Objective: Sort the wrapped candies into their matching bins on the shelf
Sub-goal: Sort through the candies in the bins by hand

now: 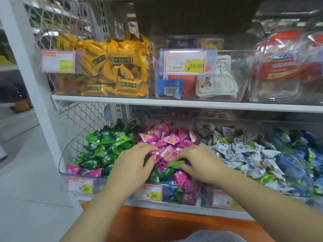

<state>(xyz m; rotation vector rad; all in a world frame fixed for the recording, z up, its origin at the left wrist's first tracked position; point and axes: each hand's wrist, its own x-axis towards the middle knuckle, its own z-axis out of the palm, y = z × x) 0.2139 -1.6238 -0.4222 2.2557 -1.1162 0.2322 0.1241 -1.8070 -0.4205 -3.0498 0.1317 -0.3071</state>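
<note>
Head view: the right hand (197,163) pinches a green candy (176,164) over the pink bin (185,194) — the left hand (132,163) rests curved on pink candies (167,138), its grip unclear.

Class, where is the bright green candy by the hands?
Head view, centre: green candy pinched by the right hand, over the pink candy bin, beside the left hand.
</note>
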